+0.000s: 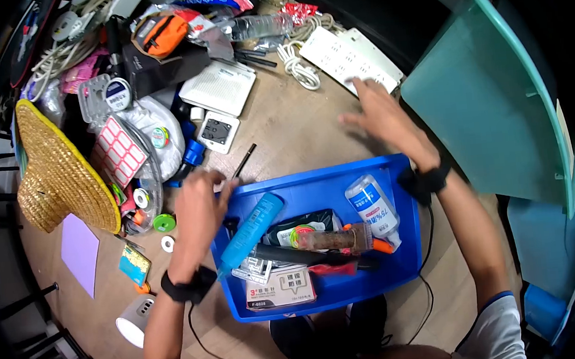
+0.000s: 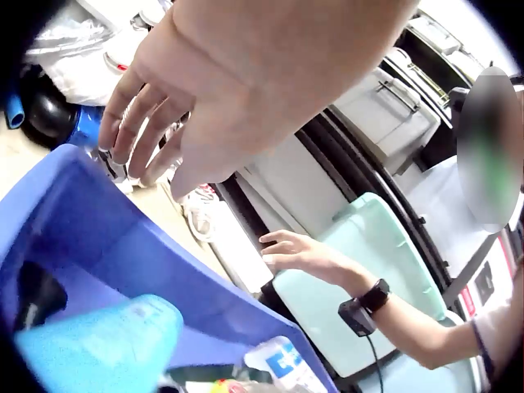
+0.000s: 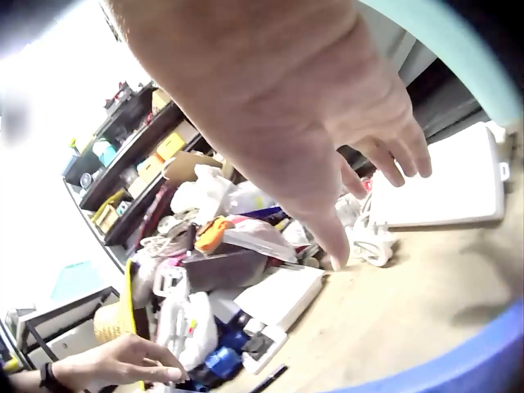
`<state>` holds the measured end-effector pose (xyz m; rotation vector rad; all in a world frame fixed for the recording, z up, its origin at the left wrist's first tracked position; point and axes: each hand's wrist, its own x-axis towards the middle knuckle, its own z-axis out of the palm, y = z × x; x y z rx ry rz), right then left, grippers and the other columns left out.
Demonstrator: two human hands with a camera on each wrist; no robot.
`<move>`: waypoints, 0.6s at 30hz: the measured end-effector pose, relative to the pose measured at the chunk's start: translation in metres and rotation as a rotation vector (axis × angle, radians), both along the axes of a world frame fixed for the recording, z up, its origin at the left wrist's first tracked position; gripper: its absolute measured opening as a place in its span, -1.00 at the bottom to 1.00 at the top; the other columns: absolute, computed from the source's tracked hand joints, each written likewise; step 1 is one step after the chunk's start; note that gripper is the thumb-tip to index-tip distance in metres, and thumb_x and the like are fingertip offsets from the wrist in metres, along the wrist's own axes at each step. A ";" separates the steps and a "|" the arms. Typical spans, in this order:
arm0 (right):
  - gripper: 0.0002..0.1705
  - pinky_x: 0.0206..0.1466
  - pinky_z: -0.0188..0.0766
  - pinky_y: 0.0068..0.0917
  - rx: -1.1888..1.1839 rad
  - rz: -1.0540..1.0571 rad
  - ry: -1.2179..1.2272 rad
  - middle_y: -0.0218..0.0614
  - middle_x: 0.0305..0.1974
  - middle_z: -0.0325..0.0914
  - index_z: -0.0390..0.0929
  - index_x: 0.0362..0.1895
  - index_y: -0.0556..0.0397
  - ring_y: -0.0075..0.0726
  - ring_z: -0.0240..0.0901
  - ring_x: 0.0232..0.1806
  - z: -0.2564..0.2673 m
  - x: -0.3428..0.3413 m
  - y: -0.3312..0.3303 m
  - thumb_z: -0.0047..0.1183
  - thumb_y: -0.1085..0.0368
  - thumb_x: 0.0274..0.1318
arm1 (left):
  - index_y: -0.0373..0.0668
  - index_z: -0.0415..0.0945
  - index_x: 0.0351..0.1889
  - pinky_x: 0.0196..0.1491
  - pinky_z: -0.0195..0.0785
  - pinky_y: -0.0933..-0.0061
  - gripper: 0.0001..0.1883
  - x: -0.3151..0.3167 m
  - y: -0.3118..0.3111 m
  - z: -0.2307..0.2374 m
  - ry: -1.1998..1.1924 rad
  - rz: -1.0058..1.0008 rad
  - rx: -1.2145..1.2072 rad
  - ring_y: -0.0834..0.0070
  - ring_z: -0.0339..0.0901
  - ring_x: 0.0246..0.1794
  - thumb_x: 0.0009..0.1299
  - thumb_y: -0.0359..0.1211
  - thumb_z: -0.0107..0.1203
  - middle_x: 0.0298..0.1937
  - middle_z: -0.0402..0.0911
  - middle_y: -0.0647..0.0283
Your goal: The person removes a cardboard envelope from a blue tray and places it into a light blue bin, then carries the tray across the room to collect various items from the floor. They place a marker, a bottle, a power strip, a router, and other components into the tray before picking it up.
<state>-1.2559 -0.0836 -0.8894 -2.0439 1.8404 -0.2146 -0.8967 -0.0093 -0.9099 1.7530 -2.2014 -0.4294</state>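
Note:
My left hand (image 1: 201, 204) hovers over the left rim of a blue bin (image 1: 315, 177), fingers loosely bent and holding nothing. Just beyond its fingertips a black pen (image 1: 245, 161) lies on the floor, seen apart from the hand in the right wrist view. My right hand (image 1: 385, 120) reaches past the bin's far right corner with fingers spread, and its fingertips overlap the near edge of a white power strip (image 1: 338, 57). Inside the bin are a light-blue bottle (image 1: 254, 230), a clear bottle with a blue-and-white label (image 1: 372, 206), and a small white box (image 1: 280, 288).
A heap holds a straw hat (image 1: 62, 179), an orange pouch (image 1: 162, 34), a white router-like box (image 1: 218, 88) and tangled cables. A teal plastic lid or bin (image 1: 479, 101) stands at the right. A purple sheet (image 1: 80, 256) and a white cylinder (image 1: 136, 322) lie at the left.

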 end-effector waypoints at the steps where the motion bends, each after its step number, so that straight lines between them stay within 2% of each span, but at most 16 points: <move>1: -0.04 0.44 0.32 -0.03 -0.143 0.014 0.127 0.39 0.28 0.35 0.26 0.44 0.26 0.40 0.29 0.37 -0.018 -0.004 -0.011 0.45 0.12 0.05 | -0.29 0.69 -0.25 -0.21 0.52 0.12 -0.67 -0.002 -0.013 -0.011 -0.027 0.003 0.025 0.05 0.69 -0.28 0.38 -0.16 0.37 -0.28 0.72 -0.03; 2: 0.10 0.49 0.25 0.05 -0.126 0.026 0.134 0.50 0.35 0.24 0.16 0.50 0.26 0.49 0.19 0.43 -0.024 -0.007 -0.025 0.50 0.07 0.00 | -0.29 0.70 -0.24 -0.19 0.53 0.13 -0.63 -0.007 -0.025 -0.017 -0.023 -0.003 0.083 0.06 0.70 -0.27 0.34 -0.12 0.40 -0.30 0.73 -0.02; 4: 0.26 0.48 0.16 0.29 -0.331 0.004 0.296 0.57 0.35 0.19 0.09 0.54 0.25 0.59 0.13 0.44 -0.065 -0.018 -0.047 0.57 0.02 -0.11 | -0.28 0.70 -0.22 -0.19 0.53 0.13 -0.59 -0.003 -0.050 -0.049 -0.019 -0.015 0.284 0.07 0.72 -0.26 0.28 -0.09 0.45 -0.32 0.74 -0.02; 6: 0.33 0.47 0.14 0.33 -0.275 -0.077 0.376 0.58 0.34 0.19 0.02 0.58 0.23 0.59 0.14 0.44 -0.079 -0.017 -0.058 0.57 -0.03 -0.13 | -0.29 0.70 -0.22 -0.19 0.53 0.13 -0.56 -0.009 -0.066 -0.047 -0.089 -0.037 0.386 0.06 0.72 -0.27 0.22 -0.08 0.49 -0.34 0.74 -0.02; 7: 0.40 0.46 0.12 0.36 -0.239 -0.154 0.447 0.59 0.34 0.19 -0.05 0.61 0.20 0.58 0.15 0.43 -0.085 -0.015 -0.062 0.57 -0.09 -0.14 | -0.29 0.69 -0.25 -0.20 0.52 0.14 -0.57 -0.008 -0.070 -0.056 -0.153 -0.089 0.332 0.04 0.72 -0.28 0.19 -0.11 0.51 -0.34 0.73 -0.02; 8: 0.40 0.46 0.12 0.36 -0.218 -0.158 0.455 0.59 0.34 0.19 -0.05 0.61 0.20 0.58 0.15 0.43 -0.091 -0.017 -0.063 0.57 -0.09 -0.14 | -0.29 0.68 -0.27 -0.20 0.52 0.14 -0.61 -0.008 -0.074 -0.060 -0.174 -0.106 0.317 0.03 0.71 -0.29 0.17 -0.17 0.52 -0.35 0.74 0.00; 10: 0.44 0.26 0.25 0.36 -0.340 -0.100 0.515 0.41 0.21 0.33 0.03 0.59 0.18 0.38 0.31 0.28 -0.101 -0.022 -0.064 0.66 -0.02 -0.29 | -0.28 0.67 -0.30 -0.20 0.52 0.14 -0.69 -0.006 -0.082 -0.067 -0.153 -0.127 0.391 0.04 0.71 -0.30 0.17 -0.26 0.50 -0.36 0.73 0.01; 11: 0.41 0.17 0.31 0.25 -0.360 -0.090 0.552 0.35 0.17 0.37 0.05 0.59 0.16 0.28 0.35 0.23 -0.104 -0.025 -0.065 0.66 -0.01 -0.27 | -0.28 0.67 -0.32 -0.20 0.52 0.15 -0.75 -0.005 -0.084 -0.072 -0.151 -0.145 0.391 0.05 0.70 -0.32 0.17 -0.33 0.47 -0.36 0.73 0.02; 14: 0.34 0.10 0.43 0.22 -0.370 -0.060 0.518 0.33 0.12 0.41 0.04 0.58 0.18 0.29 0.40 0.17 -0.104 -0.039 -0.070 0.61 0.00 -0.17 | -0.30 0.66 -0.36 -0.25 0.51 0.19 -0.81 -0.003 -0.089 -0.080 -0.076 -0.237 0.395 0.09 0.69 -0.38 0.18 -0.40 0.42 -0.41 0.70 0.02; 15: 0.27 0.14 0.45 0.16 -0.287 -0.081 0.519 0.28 0.17 0.43 0.11 0.54 0.19 0.26 0.40 0.25 -0.091 -0.033 -0.067 0.61 0.06 -0.17 | -0.33 0.66 -0.36 -0.25 0.51 0.21 -0.82 -0.003 -0.089 -0.079 -0.061 -0.263 0.370 0.11 0.69 -0.40 0.19 -0.41 0.40 -0.42 0.70 0.00; 16: 0.27 0.14 0.45 0.16 -0.267 -0.081 0.531 0.28 0.17 0.43 0.11 0.54 0.19 0.26 0.40 0.25 -0.084 -0.028 -0.064 0.61 0.06 -0.17 | -0.35 0.67 -0.31 -0.24 0.53 0.22 -0.81 -0.002 -0.089 -0.078 -0.064 -0.267 0.356 0.11 0.70 -0.38 0.23 -0.41 0.38 -0.40 0.71 -0.02; 18: 0.31 0.27 0.38 0.22 -0.082 -0.128 0.428 0.41 0.18 0.40 -0.03 0.58 0.36 0.36 0.36 0.30 -0.072 -0.023 -0.059 0.55 0.14 -0.12 | -0.37 0.66 -0.25 -0.22 0.53 0.23 -0.82 -0.004 -0.084 -0.074 -0.043 -0.252 0.266 0.14 0.72 -0.36 0.30 -0.43 0.34 -0.36 0.72 -0.04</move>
